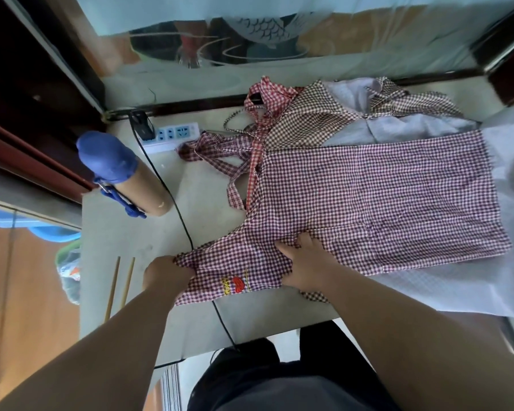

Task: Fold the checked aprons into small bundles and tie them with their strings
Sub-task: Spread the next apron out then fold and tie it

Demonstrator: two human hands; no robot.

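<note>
Maroon checked apron [377, 197] is lying flat on the tabletop [125, 232]. Its skirt end is running out right over a white cloth [457, 289], and the bib end is nearest the person.

Left hand [166, 274] is pinching the bib's left corner, grip closed on the fabric. Right hand [307, 262] is pressing down on the apron near its front edge, grip wide, fingers spread flat. A red embroidered patch [238, 284] is sitting on the bib between the two hands.

Apron strings [220, 157] are lying loose at the far left, trailing toward a power strip [177, 133]. Brown checked apron [306, 121] and red checked apron [264, 94] are lying heaped behind, touching the maroon one, unfolded.

Containers:
- Tan flask [140, 188] with a blue cap is sitting at left, capped. Contents aren't showing, and I cannot tell if it is upright or lying.
- Plastic bag [70, 271] is sitting beyond the tabletop's left edge, contents too blurred to tell.

Black cable [175, 203] is running from the power strip under the bib.
</note>
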